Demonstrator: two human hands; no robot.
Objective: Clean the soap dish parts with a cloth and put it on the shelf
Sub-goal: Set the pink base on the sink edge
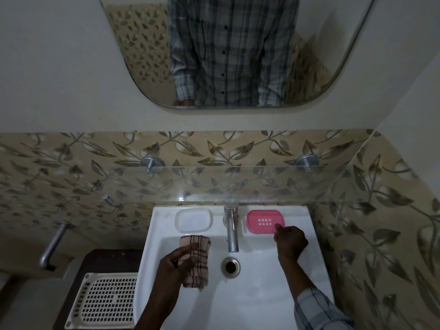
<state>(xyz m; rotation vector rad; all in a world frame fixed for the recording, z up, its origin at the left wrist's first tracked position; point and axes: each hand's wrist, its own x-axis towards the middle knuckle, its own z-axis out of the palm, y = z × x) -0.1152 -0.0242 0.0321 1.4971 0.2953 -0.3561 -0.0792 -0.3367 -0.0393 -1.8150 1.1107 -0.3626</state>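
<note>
- sticking out from the wall at the far left is a metal bar (51,244), with a white slotted basket (104,301) lying below it beside the sink (316,265).
- my left hand (177,260) is over the left side of the basin, its fingers and thumb curled round a folded checked cloth (196,260), gripping it.
- just behind the cloth, the clear soap dish part (193,219) lies flat on the sink's back ledge, left of the tap (231,231).
- the drain (230,264) is in the basin, in front of the tap and between my two hands.
- right of the tap, the pink soap dish part (265,221) with its rows of small holes lies on the same ledge.
- my right hand (290,241) has its fingers bent, pinching that pink part's near right edge.
- the glass shelf (238,184) runs along the tiled wall above the ledge, on two metal pegs.
</note>
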